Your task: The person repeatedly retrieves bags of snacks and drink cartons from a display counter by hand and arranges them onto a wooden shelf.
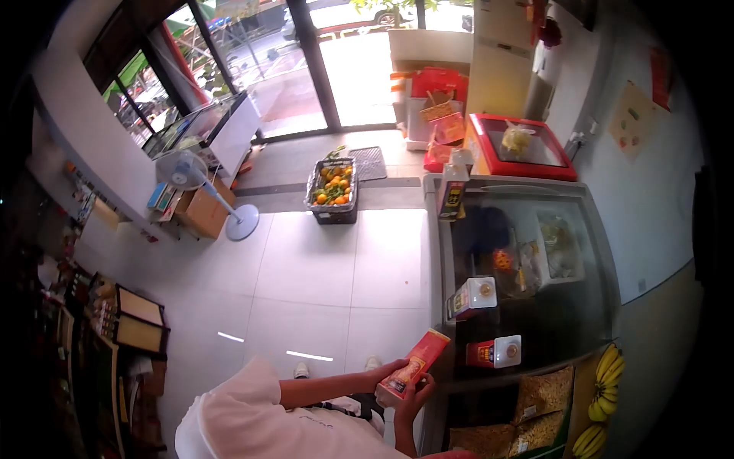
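A long red carton (415,363) with printed sides is held tilted in front of my body, beside the freezer's edge. My left hand (388,372) grips it from the left side, fingers closed around it. My right hand (416,394) wraps its lower right side. Close by on the glass-topped freezer (535,321) stand a red-and-white capped carton (495,352) and a pale capped carton (472,297). Farther back on the same freezer is a taller white and dark carton (453,191).
Bagged dry goods (543,394) and bananas (606,382) lie at the right. A basket of oranges (333,191) and a fan (242,221) stand on the tiled floor. Shelving (141,321) lines the left; a red-framed chest (520,147) is at the back.
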A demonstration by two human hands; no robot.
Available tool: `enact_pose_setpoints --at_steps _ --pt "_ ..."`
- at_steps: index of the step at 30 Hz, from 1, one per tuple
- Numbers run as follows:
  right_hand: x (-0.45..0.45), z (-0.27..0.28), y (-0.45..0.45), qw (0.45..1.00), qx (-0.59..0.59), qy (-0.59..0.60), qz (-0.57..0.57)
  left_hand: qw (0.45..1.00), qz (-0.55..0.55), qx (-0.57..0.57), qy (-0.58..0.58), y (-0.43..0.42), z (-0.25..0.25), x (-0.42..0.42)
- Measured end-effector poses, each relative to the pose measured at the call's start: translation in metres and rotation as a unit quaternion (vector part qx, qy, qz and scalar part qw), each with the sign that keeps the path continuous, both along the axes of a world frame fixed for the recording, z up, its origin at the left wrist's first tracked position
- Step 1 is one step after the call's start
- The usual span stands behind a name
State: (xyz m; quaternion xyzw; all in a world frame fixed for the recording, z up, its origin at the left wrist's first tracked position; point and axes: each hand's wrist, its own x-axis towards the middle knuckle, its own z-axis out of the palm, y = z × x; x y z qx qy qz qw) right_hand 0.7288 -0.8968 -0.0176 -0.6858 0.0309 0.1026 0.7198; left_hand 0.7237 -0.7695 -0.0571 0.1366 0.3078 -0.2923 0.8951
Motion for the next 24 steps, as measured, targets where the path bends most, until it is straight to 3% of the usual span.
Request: enact_pose_setpoints --at_steps 2,4,6,8,9,10,12,13,15,18,19,20,22,23,24 --pt "-0.010 -0.014 0.011 0.992 0.038 0.058 0.103 0.993 0.025 0.106 0.038 0.020 0.020 -0.023" --pt "-0.019 -0.014 0.033 0.973 -0.034 0.079 0.214 0.973 0.074 0.213 0.054 0.043 0.027 -0.051" --pt "-0.036 -0.031 0.055 0.950 -0.049 0.004 0.308 0.961 0.173 0.211 0.050 0.061 0.022 -0.094" --pt "-0.056 -0.020 0.089 0.928 -0.003 0.152 0.341 0.935 0.278 0.215 0.040 0.071 0.015 -0.138" --pt "-0.069 -0.015 0.102 0.900 0.011 0.231 0.369 0.906 0.303 0.289 0.066 0.075 0.020 -0.160" --pt "-0.080 -0.008 0.112 0.879 0.007 0.217 0.425 0.869 0.325 0.358 0.101 0.076 0.024 -0.182" --pt "-0.104 0.005 0.127 0.682 0.065 0.512 0.518 0.822 0.402 0.382 0.127 0.072 0.031 -0.227" --pt "-0.118 0.010 0.132 0.658 0.042 0.503 0.559 0.789 0.439 0.403 0.152 0.062 0.050 -0.247" --pt "-0.154 0.015 0.132 0.512 -0.020 0.596 0.618 0.727 0.516 0.417 0.179 0.037 0.059 -0.293" --pt "-0.215 -0.005 0.117 0.453 -0.061 0.473 0.753 0.647 0.610 0.400 0.221 -0.014 0.057 -0.359" --pt "-0.237 0.017 0.109 0.423 -0.072 0.437 0.790 0.616 0.639 0.394 0.241 -0.035 0.060 -0.379" --pt "-0.262 0.018 0.100 0.412 -0.078 0.432 0.798 0.604 0.650 0.392 0.243 -0.056 0.043 -0.403" --pt "-0.291 0.012 0.080 0.339 -0.140 0.375 0.852 0.521 0.773 0.323 0.161 -0.094 -0.006 -0.436" --pt "-0.310 0.024 0.070 0.324 -0.175 0.348 0.862 0.483 0.800 0.304 0.186 -0.115 -0.010 -0.449" --pt "-0.326 0.028 0.063 0.307 -0.188 0.345 0.867 0.437 0.831 0.284 0.196 -0.138 0.033 -0.456"
